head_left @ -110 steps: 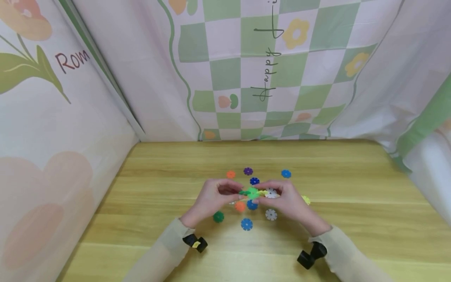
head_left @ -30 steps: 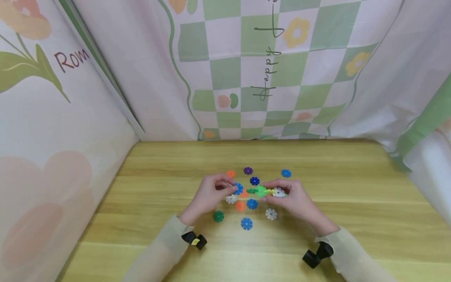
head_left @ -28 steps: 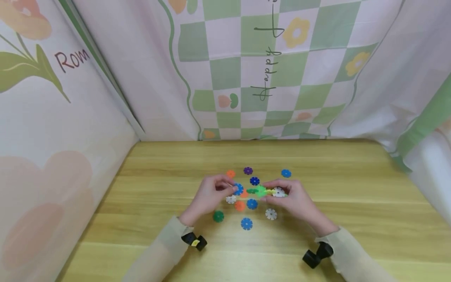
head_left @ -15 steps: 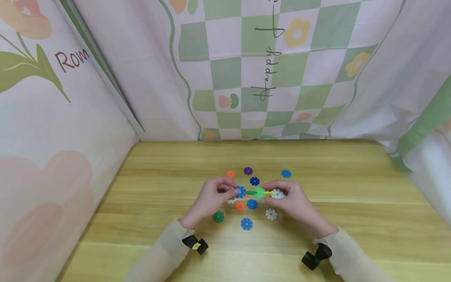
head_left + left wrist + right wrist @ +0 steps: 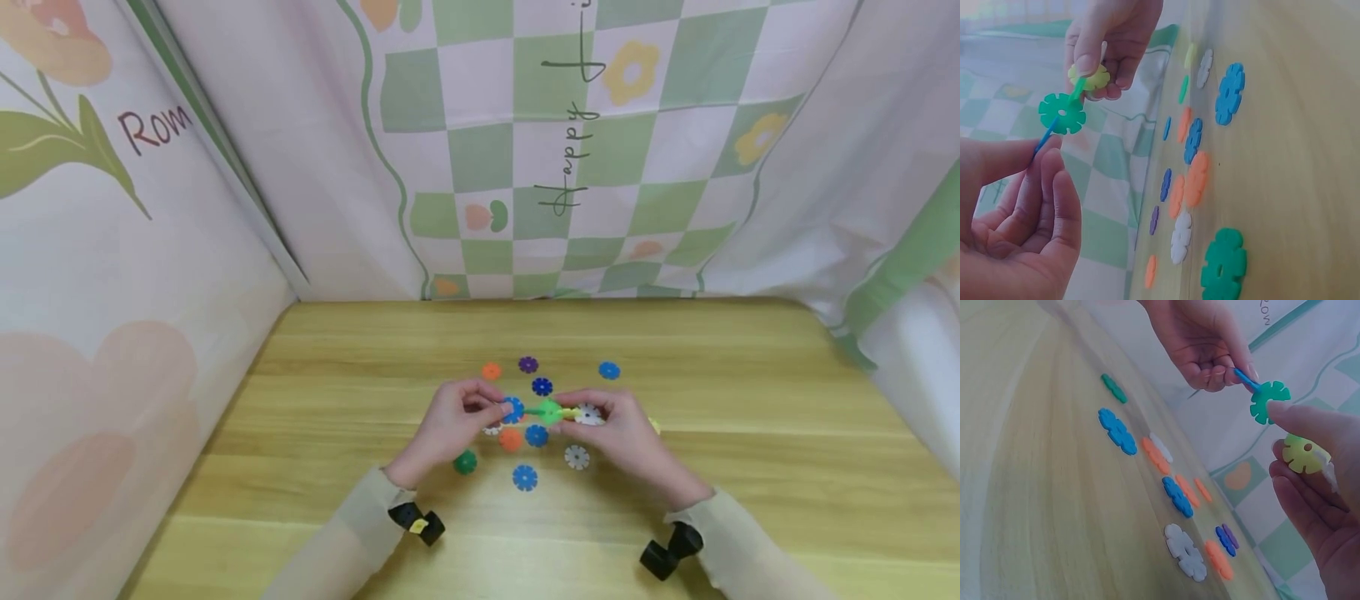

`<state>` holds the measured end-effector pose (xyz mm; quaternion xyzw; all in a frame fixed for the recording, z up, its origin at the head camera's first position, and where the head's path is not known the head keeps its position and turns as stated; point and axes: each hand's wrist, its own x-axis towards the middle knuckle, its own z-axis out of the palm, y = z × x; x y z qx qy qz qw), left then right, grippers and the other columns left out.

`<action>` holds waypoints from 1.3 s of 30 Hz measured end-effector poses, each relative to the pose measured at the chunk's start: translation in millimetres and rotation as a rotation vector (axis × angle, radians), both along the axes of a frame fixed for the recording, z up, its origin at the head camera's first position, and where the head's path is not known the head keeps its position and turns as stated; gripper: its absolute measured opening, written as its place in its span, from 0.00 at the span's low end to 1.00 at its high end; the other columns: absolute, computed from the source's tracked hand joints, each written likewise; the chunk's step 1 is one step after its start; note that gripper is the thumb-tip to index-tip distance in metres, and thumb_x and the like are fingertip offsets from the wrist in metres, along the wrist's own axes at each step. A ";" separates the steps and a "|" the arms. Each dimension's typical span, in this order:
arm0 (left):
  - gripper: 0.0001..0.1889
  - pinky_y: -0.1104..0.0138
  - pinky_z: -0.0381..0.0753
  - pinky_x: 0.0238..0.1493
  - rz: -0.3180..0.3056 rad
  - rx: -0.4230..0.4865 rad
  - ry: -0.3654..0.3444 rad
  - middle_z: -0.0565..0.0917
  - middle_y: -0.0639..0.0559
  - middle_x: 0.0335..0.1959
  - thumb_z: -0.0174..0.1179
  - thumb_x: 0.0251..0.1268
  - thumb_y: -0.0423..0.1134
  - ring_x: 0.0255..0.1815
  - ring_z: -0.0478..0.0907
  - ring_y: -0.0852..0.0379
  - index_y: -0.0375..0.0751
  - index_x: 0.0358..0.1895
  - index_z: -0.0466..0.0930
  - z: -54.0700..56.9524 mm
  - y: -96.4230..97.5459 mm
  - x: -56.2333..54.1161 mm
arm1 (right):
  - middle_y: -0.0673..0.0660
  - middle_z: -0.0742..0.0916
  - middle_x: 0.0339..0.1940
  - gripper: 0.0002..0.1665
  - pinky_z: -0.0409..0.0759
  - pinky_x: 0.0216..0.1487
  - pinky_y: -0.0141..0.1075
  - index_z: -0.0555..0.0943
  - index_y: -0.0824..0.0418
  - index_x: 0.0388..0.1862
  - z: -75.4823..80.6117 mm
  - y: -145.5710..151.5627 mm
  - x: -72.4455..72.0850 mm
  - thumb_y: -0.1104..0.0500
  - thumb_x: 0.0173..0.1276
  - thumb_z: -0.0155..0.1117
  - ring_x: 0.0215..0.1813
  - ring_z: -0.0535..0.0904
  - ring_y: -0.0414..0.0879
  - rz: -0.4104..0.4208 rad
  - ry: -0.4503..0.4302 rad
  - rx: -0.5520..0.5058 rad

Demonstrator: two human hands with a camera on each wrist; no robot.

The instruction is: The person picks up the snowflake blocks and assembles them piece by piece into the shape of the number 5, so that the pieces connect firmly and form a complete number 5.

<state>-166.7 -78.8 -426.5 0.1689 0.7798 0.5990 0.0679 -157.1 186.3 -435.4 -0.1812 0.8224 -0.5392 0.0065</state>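
Thumb and fingertips of my left hand [image 5: 453, 425] pinch a blue slotted snowflake disc [image 5: 513, 410]. Its edge meets a dark green disc [image 5: 1062, 114], overlapping it in the left wrist view. That green disc ends a short chain of linked discs: light green [image 5: 551, 412], yellow [image 5: 1090, 76] and white [image 5: 589, 414]. My right hand [image 5: 618, 429] holds the chain, thumb and fingers around its light green disc. Both hands are raised above the table, and the right palm partly covers the white disc.
Loose discs lie flat on the wooden table [image 5: 337, 400] beneath and around the hands, among them purple [image 5: 528, 364], orange [image 5: 491, 371], blue [image 5: 525, 477], white [image 5: 577, 457] and green [image 5: 465, 462]. A printed curtain [image 5: 472, 158] hangs behind the table's far edge.
Earlier both hands were on the chain. The left hand then held the blue disc apart from it. Since then the blue disc has moved right, against the dark green disc.
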 end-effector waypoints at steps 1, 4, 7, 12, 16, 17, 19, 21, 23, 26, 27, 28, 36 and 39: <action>0.06 0.42 0.83 0.40 0.001 0.004 -0.001 0.87 0.52 0.29 0.67 0.71 0.37 0.36 0.84 0.38 0.37 0.41 0.84 0.0 0.1 0.0 | 0.54 0.89 0.49 0.22 0.86 0.36 0.36 0.88 0.57 0.52 -0.4 0.0 0.0 0.55 0.58 0.81 0.38 0.85 0.48 -0.003 0.005 0.002; 0.06 0.42 0.83 0.41 0.002 0.015 -0.005 0.87 0.52 0.29 0.67 0.71 0.36 0.36 0.84 0.37 0.37 0.41 0.84 0.1 0.6 -0.2 | 0.53 0.89 0.49 0.22 0.86 0.36 0.36 0.88 0.57 0.51 -1.3 -0.1 0.3 0.54 0.58 0.81 0.39 0.85 0.47 -0.012 0.017 0.005; 0.06 0.42 0.84 0.41 0.002 0.023 -0.009 0.87 0.51 0.29 0.67 0.71 0.36 0.36 0.84 0.36 0.36 0.41 0.84 0.3 1.2 -0.4 | 0.53 0.89 0.49 0.21 0.86 0.40 0.36 0.88 0.56 0.51 -1.4 -0.5 0.8 0.53 0.59 0.81 0.42 0.86 0.47 -0.018 0.022 -0.001; 0.06 0.43 0.84 0.41 0.004 0.034 -0.031 0.87 0.50 0.30 0.67 0.71 0.36 0.36 0.84 0.36 0.36 0.41 0.84 2.2 1.8 0.0 | 0.53 0.89 0.48 0.21 0.86 0.41 0.37 0.88 0.56 0.51 0.1 -1.6 2.6 0.53 0.59 0.81 0.42 0.86 0.47 -0.036 0.020 -0.004; 0.06 0.44 0.84 0.42 0.007 0.052 -0.063 0.87 0.49 0.30 0.66 0.71 0.36 0.37 0.84 0.37 0.36 0.41 0.83 4.7 1.8 0.6 | 0.53 0.90 0.47 0.22 0.87 0.39 0.37 0.88 0.55 0.52 1.0 -2.2 3.7 0.53 0.59 0.81 0.40 0.86 0.48 -0.051 0.016 0.002; 0.06 0.44 0.85 0.42 0.007 0.057 -0.071 0.87 0.49 0.30 0.66 0.71 0.36 0.37 0.85 0.38 0.36 0.41 0.83 5.2 1.8 0.7 | 0.53 0.89 0.47 0.22 0.86 0.39 0.36 0.88 0.55 0.52 1.1 -2.2 3.9 0.53 0.59 0.81 0.40 0.86 0.48 -0.055 0.017 0.006; 0.06 0.45 0.85 0.42 0.009 0.064 -0.083 0.87 0.49 0.31 0.66 0.71 0.36 0.36 0.85 0.40 0.36 0.41 0.83 6.1 1.6 0.7 | 0.53 0.89 0.48 0.22 0.86 0.39 0.36 0.88 0.55 0.52 1.1 -2.3 4.2 0.52 0.59 0.81 0.40 0.86 0.47 -0.058 0.019 0.007; 0.06 0.45 0.85 0.43 0.005 0.073 -0.092 0.87 0.48 0.30 0.66 0.71 0.36 0.35 0.85 0.43 0.36 0.41 0.83 6.3 1.8 0.5 | 0.53 0.89 0.48 0.22 0.86 0.38 0.36 0.88 0.55 0.52 1.2 -2.6 4.6 0.53 0.59 0.81 0.39 0.86 0.47 -0.055 0.024 0.004; 0.06 0.45 0.85 0.43 -0.001 0.081 -0.096 0.87 0.48 0.30 0.66 0.71 0.35 0.33 0.85 0.46 0.35 0.42 0.83 6.2 2.0 0.2 | 0.53 0.89 0.48 0.22 0.86 0.37 0.36 0.88 0.56 0.52 1.6 -3.1 5.1 0.53 0.59 0.80 0.39 0.86 0.47 -0.048 0.033 -0.001; 0.06 0.43 0.84 0.43 -0.007 0.086 -0.097 0.87 0.47 0.30 0.65 0.71 0.35 0.32 0.85 0.49 0.34 0.42 0.83 6.5 2.7 0.0 | 0.54 0.89 0.48 0.22 0.86 0.36 0.37 0.88 0.56 0.52 2.5 -3.9 5.7 0.53 0.60 0.80 0.38 0.86 0.47 -0.041 0.041 -0.009; 0.06 0.43 0.84 0.43 -0.007 0.086 -0.098 0.87 0.48 0.30 0.65 0.72 0.35 0.32 0.84 0.50 0.34 0.42 0.83 7.1 2.9 0.1 | 0.53 0.89 0.48 0.22 0.86 0.36 0.36 0.88 0.56 0.52 2.9 -4.1 5.9 0.53 0.60 0.80 0.38 0.85 0.47 -0.042 0.042 -0.007; 0.06 0.43 0.84 0.43 -0.006 0.085 -0.098 0.87 0.48 0.30 0.65 0.71 0.35 0.32 0.84 0.51 0.35 0.42 0.83 7.2 3.1 0.0 | 0.54 0.89 0.48 0.22 0.86 0.37 0.36 0.88 0.56 0.52 3.4 -4.3 6.2 0.53 0.60 0.80 0.39 0.86 0.47 -0.044 0.037 -0.007; 0.07 0.46 0.85 0.43 -0.015 0.095 -0.107 0.86 0.48 0.30 0.66 0.71 0.34 0.32 0.84 0.50 0.32 0.42 0.82 6.1 4.9 -1.5 | 0.56 0.89 0.49 0.22 0.87 0.40 0.37 0.88 0.56 0.52 1.7 -3.2 5.1 0.54 0.59 0.81 0.41 0.86 0.48 -0.054 0.017 -0.014; 0.07 0.49 0.86 0.42 -0.015 0.093 -0.111 0.86 0.48 0.30 0.66 0.71 0.34 0.33 0.85 0.46 0.32 0.42 0.82 4.0 5.3 -2.5 | 0.56 0.89 0.50 0.22 0.87 0.41 0.37 0.88 0.57 0.52 0.6 -2.7 4.4 0.54 0.58 0.81 0.43 0.86 0.49 -0.054 0.017 -0.014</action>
